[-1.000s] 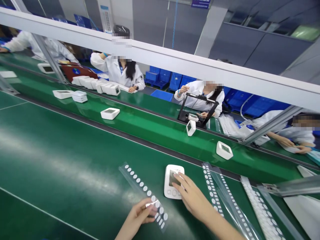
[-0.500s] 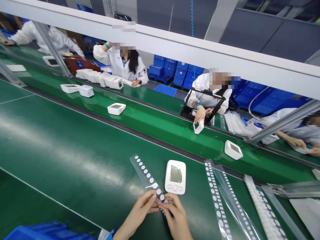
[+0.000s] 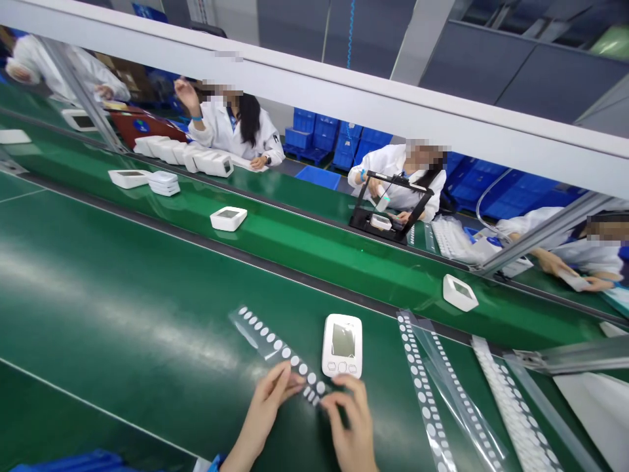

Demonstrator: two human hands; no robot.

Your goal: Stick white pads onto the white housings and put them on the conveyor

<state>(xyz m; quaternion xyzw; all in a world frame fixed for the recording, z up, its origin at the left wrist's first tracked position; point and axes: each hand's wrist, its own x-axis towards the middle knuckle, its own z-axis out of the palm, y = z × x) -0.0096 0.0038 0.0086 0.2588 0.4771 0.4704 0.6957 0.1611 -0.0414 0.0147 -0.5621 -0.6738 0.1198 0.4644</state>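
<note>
A clear strip with white round and small oblong stickers (image 3: 269, 337) slants over the green table between my hands. My left hand (image 3: 269, 400) pinches the strip's lower edge between thumb and fingers. At the strip's near right end, my right hand (image 3: 350, 410) has its thumb and index fingertips close to the last stickers; whether a sticker is between them is too small to tell. A white device with a grey screen and three buttons (image 3: 343, 345) lies face up just beyond my right hand.
More sticker strips (image 3: 425, 393) lie at the right. Beyond a dark rail, the green belt (image 3: 295, 249) carries white devices (image 3: 228, 218) and a small white stack (image 3: 164, 183). Several people in white coats work across it. A black frame (image 3: 381, 219) stands before one person.
My left hand and the strip have shifted left, and my hands are farther apart. Across the belt, a person has drawn a hand back from the belt with a white device.
</note>
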